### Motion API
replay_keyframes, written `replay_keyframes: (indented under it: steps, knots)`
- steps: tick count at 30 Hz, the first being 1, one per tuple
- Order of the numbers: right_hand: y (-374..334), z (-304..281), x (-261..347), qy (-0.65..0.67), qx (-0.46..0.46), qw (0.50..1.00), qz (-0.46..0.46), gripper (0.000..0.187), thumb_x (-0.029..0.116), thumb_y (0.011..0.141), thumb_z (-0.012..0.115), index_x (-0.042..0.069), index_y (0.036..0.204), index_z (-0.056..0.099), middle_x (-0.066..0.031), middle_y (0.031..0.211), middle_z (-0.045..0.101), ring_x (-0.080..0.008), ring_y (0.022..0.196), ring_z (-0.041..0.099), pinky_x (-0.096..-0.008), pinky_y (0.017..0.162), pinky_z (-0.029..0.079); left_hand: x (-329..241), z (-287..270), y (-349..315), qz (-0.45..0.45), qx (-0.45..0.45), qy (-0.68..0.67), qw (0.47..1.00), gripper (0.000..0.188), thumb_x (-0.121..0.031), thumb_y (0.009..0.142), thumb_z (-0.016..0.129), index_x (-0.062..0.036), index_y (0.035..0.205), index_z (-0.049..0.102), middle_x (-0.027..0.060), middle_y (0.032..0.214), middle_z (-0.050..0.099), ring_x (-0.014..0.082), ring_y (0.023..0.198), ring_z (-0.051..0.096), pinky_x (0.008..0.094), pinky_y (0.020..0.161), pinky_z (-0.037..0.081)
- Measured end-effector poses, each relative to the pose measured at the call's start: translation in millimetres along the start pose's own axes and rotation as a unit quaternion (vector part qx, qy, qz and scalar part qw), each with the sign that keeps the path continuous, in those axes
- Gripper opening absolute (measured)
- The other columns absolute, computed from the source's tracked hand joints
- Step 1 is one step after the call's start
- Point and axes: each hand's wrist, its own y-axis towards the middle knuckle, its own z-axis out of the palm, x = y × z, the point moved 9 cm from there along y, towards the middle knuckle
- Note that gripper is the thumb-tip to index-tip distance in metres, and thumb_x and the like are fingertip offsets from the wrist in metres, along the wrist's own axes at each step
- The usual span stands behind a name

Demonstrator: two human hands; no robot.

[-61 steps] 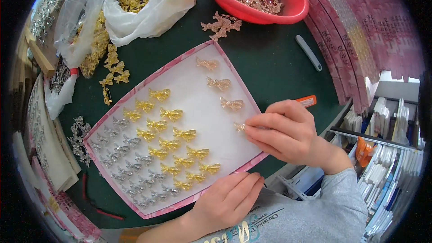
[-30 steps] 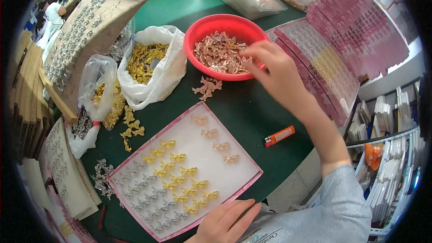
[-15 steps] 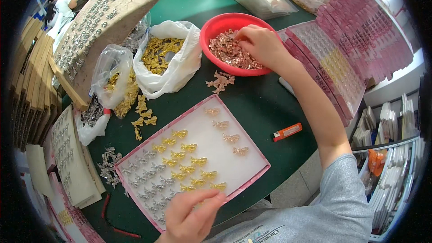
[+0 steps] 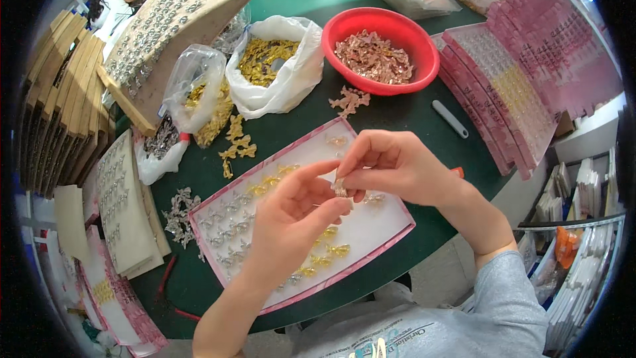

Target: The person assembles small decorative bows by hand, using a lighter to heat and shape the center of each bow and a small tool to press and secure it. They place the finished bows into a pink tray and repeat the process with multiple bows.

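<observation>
Above the tray both hands meet at a small rose-gold bow-shaped piece, partly hidden by fingers. My left hand is closed round it from the left, thumb below. My right hand pinches it from the right. Beneath them lies a white tray with a pink rim. Rows of silver bow pieces fill its left side, gold bow pieces its middle, and a few rose-gold ones the right. My hands cover part of these rows.
A red bowl of rose-gold pieces stands beyond the tray, beside a white bag of gold pieces. Loose rose-gold pieces lie between bowl and tray. A grey handle-like tool and pink-edged filled boxes are at right.
My right hand has left the red bowl and come back over the tray, bringing a rose-gold piece. My left hand has risen to meet it. The view has shifted slightly.
</observation>
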Motion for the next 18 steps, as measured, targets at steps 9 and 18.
replay_keyframes:
  steps: [9,18]
  knots:
    - [-7,13,2,-0.128,-0.045,0.987,-0.081,0.016,0.007,0.08,0.06,-0.002,0.093,0.057,-0.008,0.082,0.061,-0.0105,0.076,0.06,-0.0237,0.062,0.052,10,-18,-11,-0.005,-0.101,-0.107,0.989,0.028,-0.005,0.081,0.059,0.0029,0.106,0.051,0.0109,0.089,0.06,0.0161,0.079,0.061,0.0267,0.07,0.051]
    - [-5,1,-22,0.024,-0.042,0.997,0.055,0.01,0.004,0.082,0.057,-0.004,0.088,0.057,-0.0079,0.075,0.061,-0.0105,0.064,0.06,-0.0224,0.059,0.051,10,-22,-18,0.024,-0.129,-0.022,0.991,0.028,0.001,0.082,0.055,0.0043,0.11,0.052,0.0103,0.092,0.059,0.0174,0.083,0.061,0.0267,0.074,0.05]
